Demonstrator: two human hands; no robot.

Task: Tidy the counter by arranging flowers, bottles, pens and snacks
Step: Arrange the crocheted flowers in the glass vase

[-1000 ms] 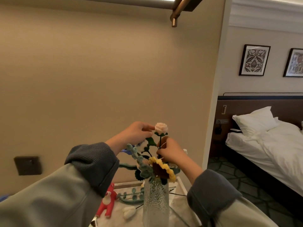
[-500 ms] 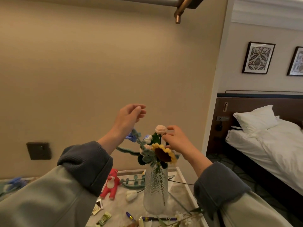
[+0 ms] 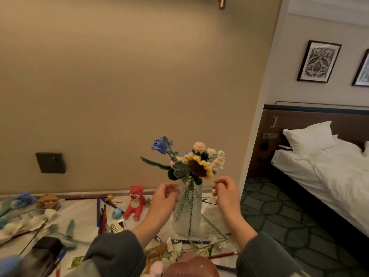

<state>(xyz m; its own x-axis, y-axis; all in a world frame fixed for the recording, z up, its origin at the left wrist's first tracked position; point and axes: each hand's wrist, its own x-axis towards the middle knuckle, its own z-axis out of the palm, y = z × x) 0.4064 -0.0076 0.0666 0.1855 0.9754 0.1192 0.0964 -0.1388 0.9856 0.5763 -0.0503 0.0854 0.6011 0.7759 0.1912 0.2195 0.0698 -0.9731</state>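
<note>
Flanking the glass vase [image 3: 187,208], the left hand [image 3: 165,198] and right hand [image 3: 226,193] hover just beside its neck, fingers loosely curled and holding nothing. The flowers [image 3: 194,163] stand in the vase on the counter [image 3: 79,213]. A red bear [image 3: 135,202] and pens [image 3: 101,214] lie to the left. Both hands have dropped from the blossoms.
</note>
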